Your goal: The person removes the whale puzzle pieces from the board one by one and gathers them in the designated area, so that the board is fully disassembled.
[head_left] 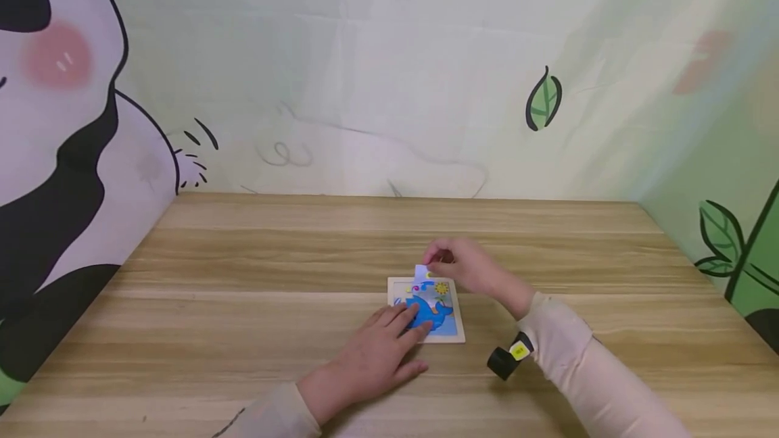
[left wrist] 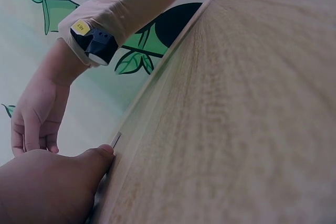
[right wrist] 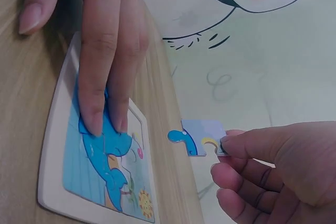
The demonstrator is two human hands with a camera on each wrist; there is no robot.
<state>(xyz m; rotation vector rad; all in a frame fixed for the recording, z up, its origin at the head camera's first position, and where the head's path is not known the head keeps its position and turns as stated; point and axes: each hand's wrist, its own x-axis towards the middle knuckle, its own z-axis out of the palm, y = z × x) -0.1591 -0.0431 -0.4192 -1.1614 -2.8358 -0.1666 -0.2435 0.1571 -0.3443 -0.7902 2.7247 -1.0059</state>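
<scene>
A small framed jigsaw puzzle [head_left: 460, 330] with a blue whale and a sun lies on the table. My left hand [head_left: 380, 350] rests on it with straight fingers, the fingertips [right wrist: 93, 121] pressing on the whale in the right wrist view. Between thumb and fingers, my right hand [head_left: 471, 265] pinches a loose puzzle piece [right wrist: 197, 137], pale lilac with a blue knob and a bit of yellow. The piece is held up above the table, overlapping the frame's far edge in the head view. Part of the whale picture is hidden under the left fingers.
The wooden table [head_left: 243, 330] stretches out on both sides of the puzzle. A cloth backdrop [head_left: 389, 86] with a panda and leaves stands along its far edge. A black wrist camera [head_left: 504, 362] sits on the right sleeve, close above the table.
</scene>
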